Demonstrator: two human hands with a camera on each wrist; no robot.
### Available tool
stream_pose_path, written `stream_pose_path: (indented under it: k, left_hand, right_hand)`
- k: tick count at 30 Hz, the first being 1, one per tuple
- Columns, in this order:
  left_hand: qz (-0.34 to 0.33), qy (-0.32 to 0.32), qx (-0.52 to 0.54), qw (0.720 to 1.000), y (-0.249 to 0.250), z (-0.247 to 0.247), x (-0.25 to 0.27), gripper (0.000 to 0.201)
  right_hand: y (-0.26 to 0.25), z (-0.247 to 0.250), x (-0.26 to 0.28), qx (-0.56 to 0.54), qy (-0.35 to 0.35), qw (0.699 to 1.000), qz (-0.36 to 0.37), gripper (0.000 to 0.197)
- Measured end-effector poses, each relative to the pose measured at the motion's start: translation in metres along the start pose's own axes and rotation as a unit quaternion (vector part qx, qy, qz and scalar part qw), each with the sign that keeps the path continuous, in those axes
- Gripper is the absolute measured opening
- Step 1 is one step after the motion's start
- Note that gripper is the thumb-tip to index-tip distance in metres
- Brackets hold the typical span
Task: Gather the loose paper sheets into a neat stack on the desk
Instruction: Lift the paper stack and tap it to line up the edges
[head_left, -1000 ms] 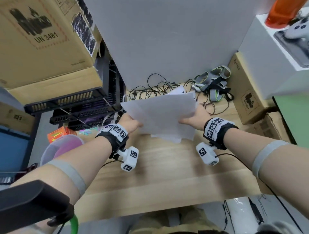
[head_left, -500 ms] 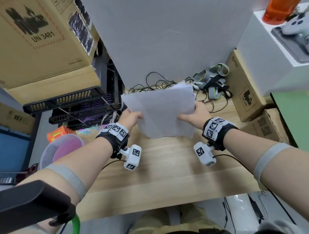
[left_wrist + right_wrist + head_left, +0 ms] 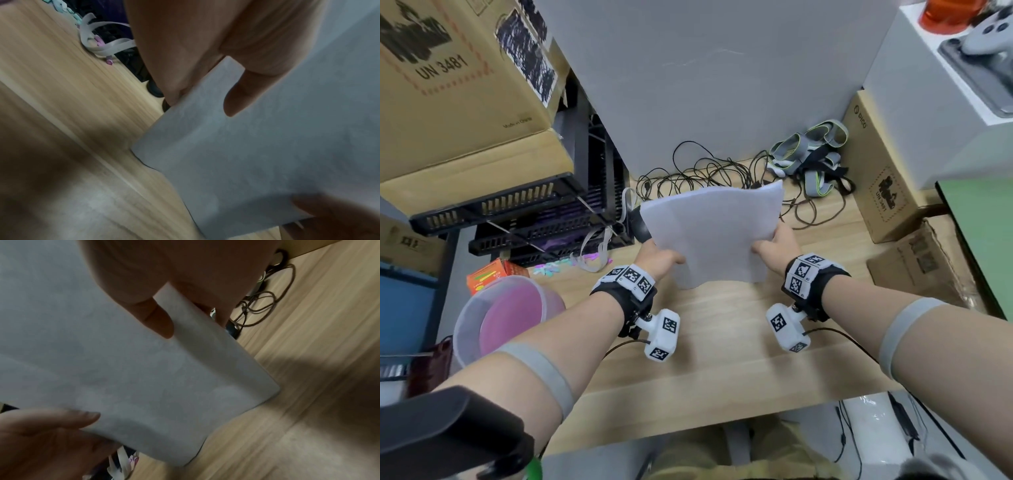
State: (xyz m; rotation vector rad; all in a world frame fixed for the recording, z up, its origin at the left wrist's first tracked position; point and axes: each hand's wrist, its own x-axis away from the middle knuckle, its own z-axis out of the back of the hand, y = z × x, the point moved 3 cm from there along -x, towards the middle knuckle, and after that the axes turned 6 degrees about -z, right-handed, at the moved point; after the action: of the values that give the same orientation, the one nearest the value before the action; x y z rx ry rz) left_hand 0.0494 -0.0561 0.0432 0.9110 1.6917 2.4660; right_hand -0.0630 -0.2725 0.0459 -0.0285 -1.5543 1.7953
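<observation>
My left hand (image 3: 659, 258) and right hand (image 3: 777, 245) each pinch a side edge of the paper sheets (image 3: 714, 236), held upright with the lower edge on the desk (image 3: 722, 342); beyond the sheets lie tangled cables (image 3: 705, 171).

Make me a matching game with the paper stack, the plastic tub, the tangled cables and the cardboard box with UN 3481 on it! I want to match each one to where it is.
Things:
1. paper stack
2. plastic tub
3. tangled cables
4. cardboard box

Places:
A. lying on the desk at the back, by the grey wall
B. up high on the black crates, far left
C. held between the left hand and the right hand, above the desk
D. at the desk's left edge, pink inside

Pairs: 1-C, 2-D, 3-A, 4-B
</observation>
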Motion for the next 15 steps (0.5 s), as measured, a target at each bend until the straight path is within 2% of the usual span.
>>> stream_pose_path:
  k: [5,8,10,15]
  left_hand:
    - [-0.004,0.043,-0.003,0.999,-0.003,0.003,-0.006,0.031]
    - [0.011,0.029,-0.015,0.999,-0.011,0.003,-0.005,0.031]
    - [0.022,0.01,-0.032,0.999,-0.02,0.0,-0.003,0.041]
    - [0.004,0.016,-0.061,0.998,-0.023,-0.007,-0.003,0.038]
  right_hand:
    - [0.005,0.004,-0.009,-0.003,0.052,0.999,0.01,0.022]
    - [0.01,0.003,-0.008,0.039,0.016,0.999,0.0,0.03]
    - [0.017,-0.001,-0.006,0.083,-0.013,0.996,-0.015,0.032]
    - [0.025,0.0,-0.007,0.084,-0.004,0.996,-0.023,0.031]
